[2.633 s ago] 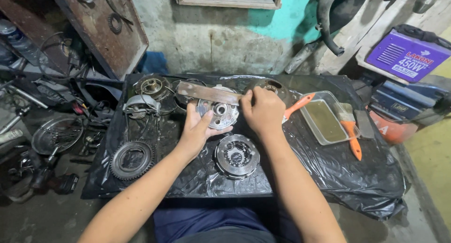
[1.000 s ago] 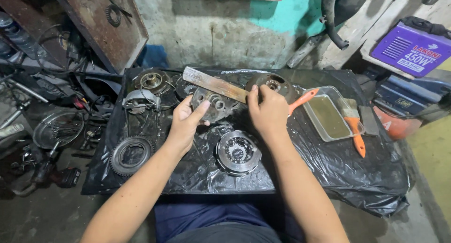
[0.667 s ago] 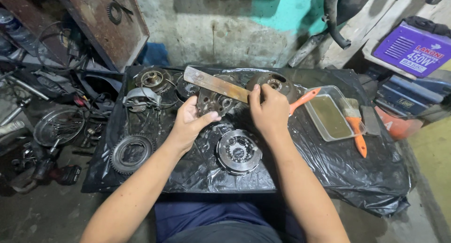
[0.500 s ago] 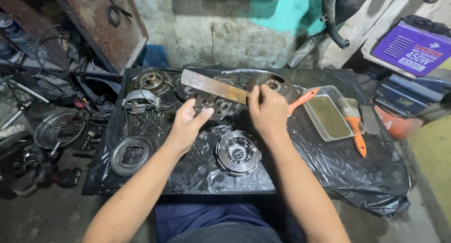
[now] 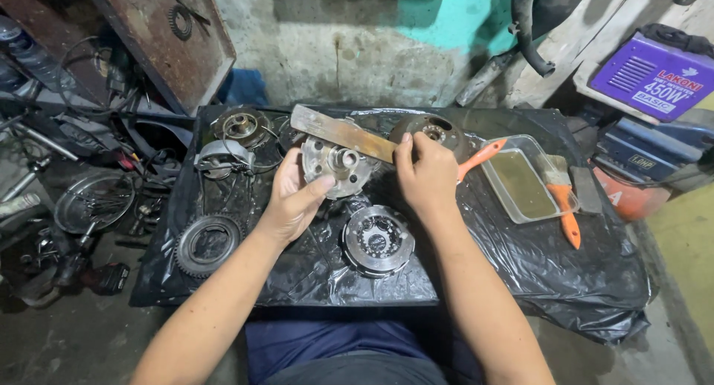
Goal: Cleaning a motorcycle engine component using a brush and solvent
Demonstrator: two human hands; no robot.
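The left hand [image 5: 294, 199] holds a round metal hub [image 5: 338, 164] with a short shaft in its centre. The fingers are curled behind the left rim of the hub and the thumb lies across its lower front, so the part is gripped and lifted a little above the desk [image 5: 535, 266], which is covered with black plastic sheet. The right hand [image 5: 425, 178] grasps one end of a flat rusty metal bar [image 5: 343, 133]; its fingers are folded around the bar, with the thumb pressed on the near edge. The bar lies tilted across the top of the hub and touches it. Just below the hands a round clutch part [image 5: 378, 241] rests on the plastic. A toothed gear ring [image 5: 207, 245] lies further left. At the right stands a clear tray [image 5: 520, 183] with yellowish liquid, next to an orange-handled brush [image 5: 561, 200].
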